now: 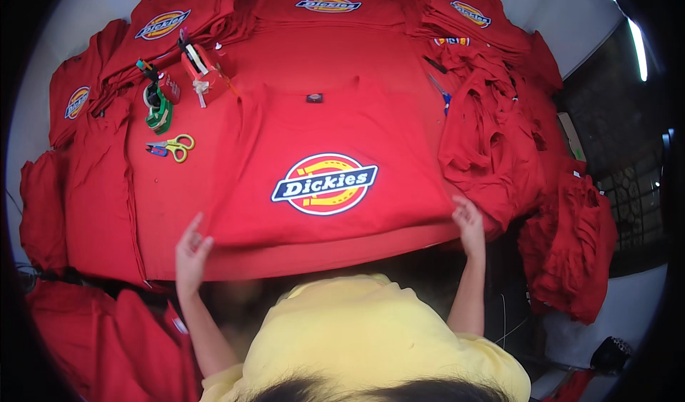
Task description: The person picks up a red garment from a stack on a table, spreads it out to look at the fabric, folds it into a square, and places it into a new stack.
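Observation:
A red T-shirt [332, 131] lies front up and spread out before me, its neck toward the far side and a small dark label [314, 98] inside the collar. On its chest is a large oval print [325, 184] in yellow, white and dark blue. My left hand [190, 255] is at the shirt's near left corner, thumb and fingers apart. At the near right corner, my right hand [469, 223] has its fingers spread and slightly bent beside the hem. No cloth shows gripped in either hand.
Left on the red-covered table [171, 202] are yellow-handled scissors [178, 147], a green tape dispenser [158, 113] and a red one [194, 63]. Stacked red shirts [328, 6] line the far edge. Crumpled red shirts [485, 138] are heaped right, near blue-handled scissors [447, 98]. More red cloth [107, 338] hangs lower left.

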`<action>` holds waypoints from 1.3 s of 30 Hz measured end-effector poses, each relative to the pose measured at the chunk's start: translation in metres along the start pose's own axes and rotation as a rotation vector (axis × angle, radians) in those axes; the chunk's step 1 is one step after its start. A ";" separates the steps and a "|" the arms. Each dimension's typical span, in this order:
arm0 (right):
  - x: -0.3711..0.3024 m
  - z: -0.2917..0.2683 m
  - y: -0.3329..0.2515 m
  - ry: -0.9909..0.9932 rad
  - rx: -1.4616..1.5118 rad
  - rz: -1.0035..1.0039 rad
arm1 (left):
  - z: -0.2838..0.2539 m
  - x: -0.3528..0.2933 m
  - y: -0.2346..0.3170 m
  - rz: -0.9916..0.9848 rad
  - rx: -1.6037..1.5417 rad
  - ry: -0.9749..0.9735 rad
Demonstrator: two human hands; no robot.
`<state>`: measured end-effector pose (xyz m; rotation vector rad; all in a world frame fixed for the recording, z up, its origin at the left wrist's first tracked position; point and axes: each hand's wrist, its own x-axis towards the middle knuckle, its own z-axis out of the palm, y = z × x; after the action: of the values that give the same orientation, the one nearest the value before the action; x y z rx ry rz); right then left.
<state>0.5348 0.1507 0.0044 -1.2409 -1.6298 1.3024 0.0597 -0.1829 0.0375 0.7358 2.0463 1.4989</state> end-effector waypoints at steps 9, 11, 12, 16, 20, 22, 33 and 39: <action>0.025 0.022 0.019 0.069 -0.382 0.095 | 0.023 0.005 -0.046 -0.139 0.005 0.183; 0.029 0.018 -0.005 0.092 0.010 0.014 | 0.020 0.008 -0.033 -0.068 -0.269 0.190; 0.028 0.008 -0.014 0.043 0.091 0.009 | 0.014 0.004 -0.021 -0.087 -0.313 0.166; 0.018 -0.034 0.006 -0.061 0.051 0.158 | 0.005 -0.011 -0.008 -0.159 -0.245 0.060; 0.010 -0.032 0.020 -0.106 -0.424 0.249 | 0.014 -0.017 -0.006 -0.267 0.396 -0.087; 0.018 -0.030 0.021 -0.080 -0.656 0.102 | 0.019 -0.019 -0.001 -0.155 0.697 -0.074; 0.249 0.203 -0.067 0.011 -0.850 -0.735 | 0.133 0.255 0.024 0.546 0.789 0.084; 0.279 0.202 -0.091 -0.327 -0.424 -0.411 | 0.117 0.271 0.056 0.133 0.297 -0.332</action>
<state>0.2433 0.3537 0.0299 -0.8718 -2.3399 0.9618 -0.0530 0.0962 0.0393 1.1715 2.0101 1.0589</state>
